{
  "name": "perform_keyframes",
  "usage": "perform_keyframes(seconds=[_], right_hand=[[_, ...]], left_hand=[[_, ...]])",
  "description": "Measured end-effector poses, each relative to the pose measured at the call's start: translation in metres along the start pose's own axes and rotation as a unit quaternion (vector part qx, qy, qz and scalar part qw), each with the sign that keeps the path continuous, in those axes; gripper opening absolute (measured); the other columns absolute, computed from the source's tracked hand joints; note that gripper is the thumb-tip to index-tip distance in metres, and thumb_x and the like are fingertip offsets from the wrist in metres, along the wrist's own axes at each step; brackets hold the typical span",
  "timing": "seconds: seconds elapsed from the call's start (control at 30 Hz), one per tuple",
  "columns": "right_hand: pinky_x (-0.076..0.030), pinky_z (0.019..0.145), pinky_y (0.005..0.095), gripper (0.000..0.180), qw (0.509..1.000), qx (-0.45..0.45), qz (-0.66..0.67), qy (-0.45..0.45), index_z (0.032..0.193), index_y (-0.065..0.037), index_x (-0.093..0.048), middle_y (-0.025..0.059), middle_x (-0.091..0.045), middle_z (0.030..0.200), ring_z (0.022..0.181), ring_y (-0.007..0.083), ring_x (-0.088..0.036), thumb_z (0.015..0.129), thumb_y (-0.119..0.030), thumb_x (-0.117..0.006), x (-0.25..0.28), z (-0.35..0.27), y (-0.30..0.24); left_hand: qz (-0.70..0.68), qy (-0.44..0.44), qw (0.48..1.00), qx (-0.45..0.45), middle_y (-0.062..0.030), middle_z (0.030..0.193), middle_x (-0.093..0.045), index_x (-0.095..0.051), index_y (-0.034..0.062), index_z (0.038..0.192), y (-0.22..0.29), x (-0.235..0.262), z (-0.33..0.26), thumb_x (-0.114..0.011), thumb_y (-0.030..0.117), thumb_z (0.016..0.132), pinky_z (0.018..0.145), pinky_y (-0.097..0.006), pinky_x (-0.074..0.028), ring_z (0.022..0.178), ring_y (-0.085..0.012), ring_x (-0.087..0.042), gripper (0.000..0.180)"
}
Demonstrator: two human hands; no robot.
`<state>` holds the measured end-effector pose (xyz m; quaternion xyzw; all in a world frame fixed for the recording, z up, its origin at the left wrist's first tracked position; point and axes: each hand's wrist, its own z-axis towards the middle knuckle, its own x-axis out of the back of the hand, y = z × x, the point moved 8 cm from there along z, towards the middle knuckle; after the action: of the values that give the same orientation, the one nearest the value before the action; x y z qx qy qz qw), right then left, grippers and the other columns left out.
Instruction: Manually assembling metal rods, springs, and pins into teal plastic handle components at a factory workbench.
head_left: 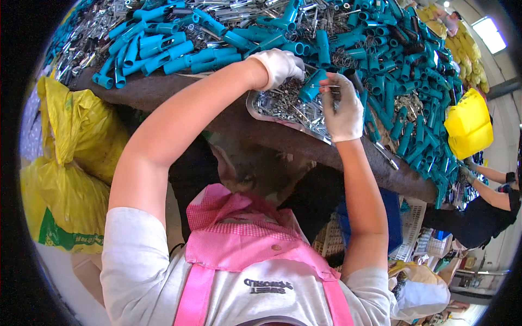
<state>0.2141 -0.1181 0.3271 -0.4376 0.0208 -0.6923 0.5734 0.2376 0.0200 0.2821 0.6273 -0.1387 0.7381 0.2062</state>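
Observation:
My right hand [345, 111], in a white glove with bare fingertips, pinches a thin metal pin [325, 86]. Against those fingertips is a short teal plastic tube [312, 87]; whether they also grip it I cannot tell. Across from it, my left hand [283, 68] wears a white glove with greyed fingertips. Its fingers curl downward, and whatever they hold is hidden. Under both hands lies a shallow metal tray [261, 111] heaped with small metal parts [288, 104].
Piles of teal plastic tubes [168, 51] and loose metal parts [239, 16] cover the brown-edged table [217, 108]. Yellow sacks [81, 136] stand at the left. At the far right are a yellow container [468, 124] and another person's arms [489, 187].

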Motion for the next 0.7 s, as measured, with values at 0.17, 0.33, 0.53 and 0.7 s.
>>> perform_keyframes(seconds=[0.17, 0.33, 0.53, 0.7], right_hand=[[-0.050, 0.069, 0.0260, 0.016, 0.964, -0.161, 0.205, 0.057, 0.104, -0.003, -0.054, 0.0097, -0.064, 0.093, 0.080, 0.0126, -0.062, 0.088, -0.005, -0.054, 0.013, -0.020, 0.036], [-0.050, 0.070, 0.0268, 0.018, 0.927, -0.192, 0.310, 0.083, 0.107, 0.001, -0.049, 0.0139, -0.062, 0.097, 0.080, 0.0164, -0.061, 0.092, -0.009, -0.048, 0.021, -0.038, 0.035], [-0.046, 0.066, 0.0282, 0.014, 0.848, -0.212, 0.472, 0.119, 0.102, -0.001, -0.048, 0.0134, -0.060, 0.090, 0.073, 0.0166, -0.056, 0.092, -0.011, -0.049, 0.031, -0.064, 0.024], [-0.045, 0.066, 0.0284, 0.012, 0.804, -0.233, 0.547, 0.012, 0.101, -0.001, -0.047, 0.0136, -0.058, 0.090, 0.073, 0.0170, -0.054, 0.093, -0.010, -0.047, 0.005, -0.079, -0.001]], left_hand=[[-0.015, -0.023, 1.000, 0.014, -0.0027, 0.121, -0.053, -0.061, 0.0181, 0.112, -0.009, -0.001, 0.012, -0.055, -0.003, 0.073, 0.095, -0.032, -0.042, 0.110, -0.0245, -0.052, 0.045], [-0.137, 0.132, 0.976, 0.108, -0.0087, 0.102, -0.061, -0.055, 0.0096, 0.107, -0.007, 0.031, -0.005, -0.053, 0.010, 0.085, 0.084, -0.036, -0.046, 0.100, -0.0283, -0.056, 0.022], [-0.651, 0.078, 0.714, 0.246, 0.0025, 0.084, -0.054, -0.053, 0.0057, 0.121, 0.069, 0.018, -0.093, -0.045, 0.013, 0.091, 0.054, -0.017, -0.037, 0.065, -0.0040, -0.043, 0.031], [-0.827, -0.014, 0.502, 0.254, 0.0009, 0.091, -0.054, -0.046, 0.0057, 0.125, 0.124, -0.016, -0.126, -0.046, 0.010, 0.090, 0.052, -0.014, -0.032, 0.063, -0.0020, -0.039, 0.036]])
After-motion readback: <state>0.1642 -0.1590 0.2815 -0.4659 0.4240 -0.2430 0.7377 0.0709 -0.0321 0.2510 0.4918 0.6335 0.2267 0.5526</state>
